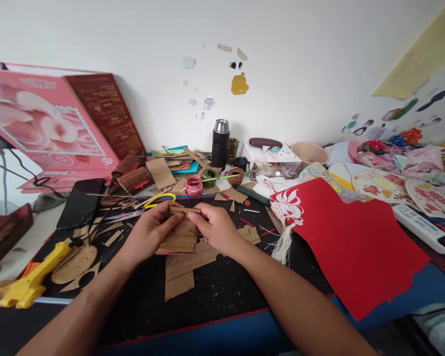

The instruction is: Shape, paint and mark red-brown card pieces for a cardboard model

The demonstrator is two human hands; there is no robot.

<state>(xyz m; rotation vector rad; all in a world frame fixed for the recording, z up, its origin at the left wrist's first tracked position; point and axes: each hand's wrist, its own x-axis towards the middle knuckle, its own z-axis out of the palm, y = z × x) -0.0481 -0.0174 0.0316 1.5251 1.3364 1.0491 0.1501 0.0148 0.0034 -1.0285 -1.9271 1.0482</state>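
Observation:
My left hand [158,225] and my right hand [215,223] meet at a narrow cardboard strip [185,209], each pinching one end between thumb and fingers. Both thumbs press on the strip from above. Just below it, a small built-up cardboard piece [178,241] with ridged brown sides sits between my hands; whether the strip is joined to it I cannot tell. Flat cardboard scraps [180,284] lie under and in front of that piece. Left of my left hand are yellow-handled scissors [159,199], their blades pointing left.
A yellow glue gun [37,277] lies at the left, near a black phone [80,202]. Open paint jars [194,186] and a black thermos [220,146] stand behind my hands. Red paper [356,247] covers the right side, over the table's edge. A pink box [52,113] leans at the back left.

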